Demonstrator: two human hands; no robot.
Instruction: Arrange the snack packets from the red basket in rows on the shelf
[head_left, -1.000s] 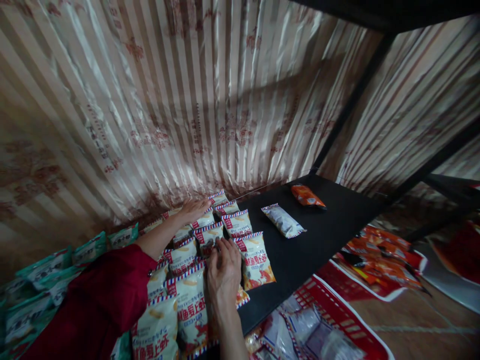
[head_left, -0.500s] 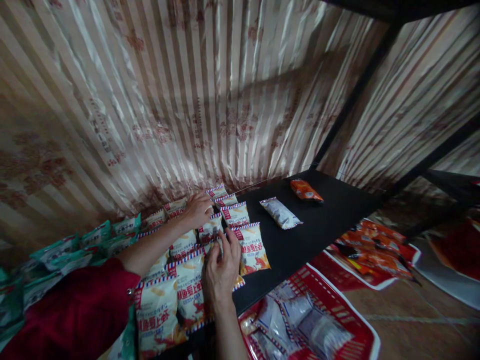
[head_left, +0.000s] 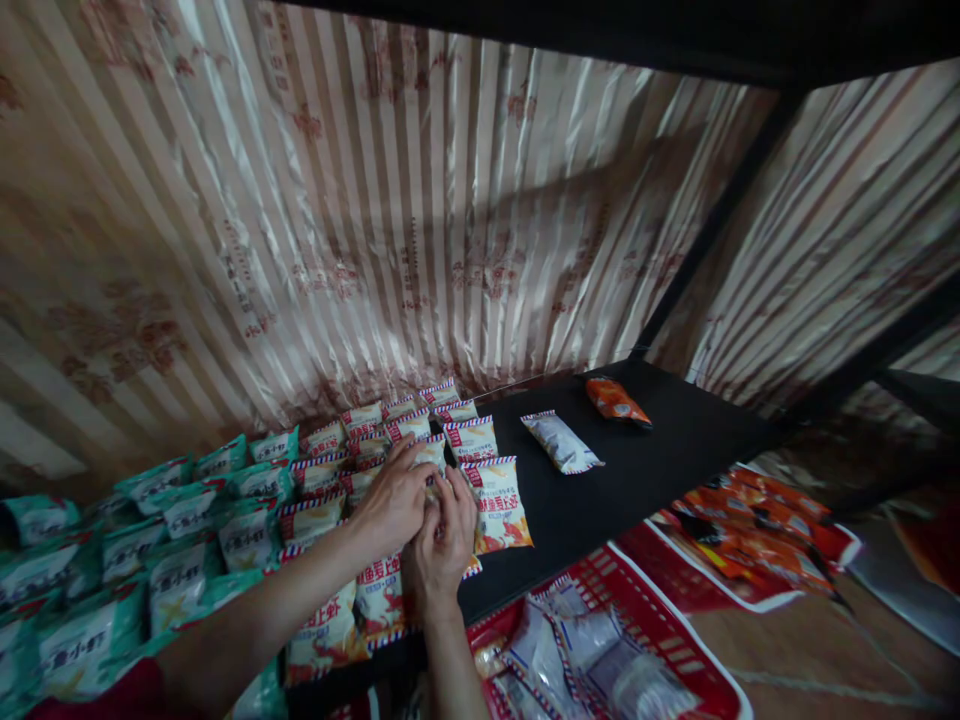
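Cream snack bags with red print and striped edges stand in rows on a black shelf (head_left: 555,540). My left hand (head_left: 397,495) reaches over the rows, its fingers bent round a cream snack bag (head_left: 431,455) in the middle. My right hand (head_left: 448,530) comes up from the front, close against the left, and its fingers also close on that bag. Both hands hide the bag's lower part. Just right of my right hand stands another cream snack bag (head_left: 501,505), face forward.
Green snack bags (head_left: 180,575) fill the shelf's left side. A silvery-white packet (head_left: 561,442) and an orange packet (head_left: 616,400) lie farther right. Below are a red basket (head_left: 675,610) of pale packets and another holding orange packets (head_left: 757,530). A striped curtain (head_left: 450,200) hangs behind.
My left hand has come forward from the back row to the middle bag, beside my right hand. The view has shifted left, showing more green bags.
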